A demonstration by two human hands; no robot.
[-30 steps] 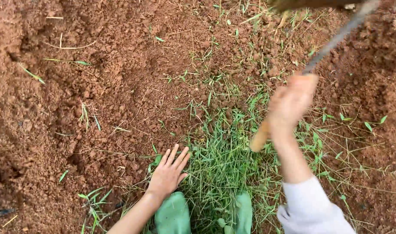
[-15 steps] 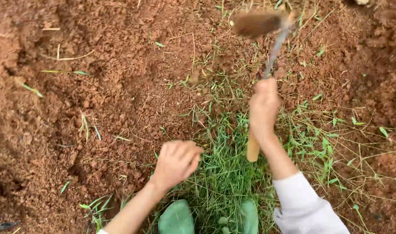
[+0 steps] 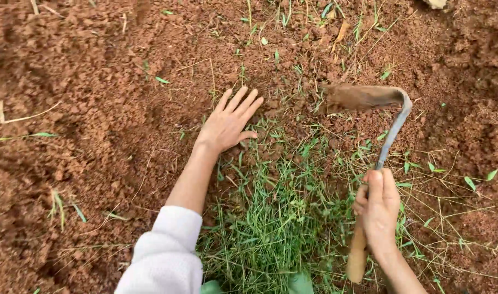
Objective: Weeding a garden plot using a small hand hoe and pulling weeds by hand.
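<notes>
red-brown soil (image 3: pixel 96 125) lies under the left hand (image 3: pixel 227 124), fingers spread wide and flat beside the cut grass (image 3: pixel 271 223). right hand (image 3: pixel 377 209) grips the hand hoe (image 3: pixel 388 136) by its wooden handle, soil-caked blade over the dirt ahead of the grass.

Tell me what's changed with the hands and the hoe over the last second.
The left hand reached forward from near the boots and now lies flat, fingers spread, on the red soil at the grass edge. The hand hoe came down from its raised swing; its blade now sits at the soil. The right hand kept its grip on the wooden handle. The heap of cut grass stayed where it was.
</notes>
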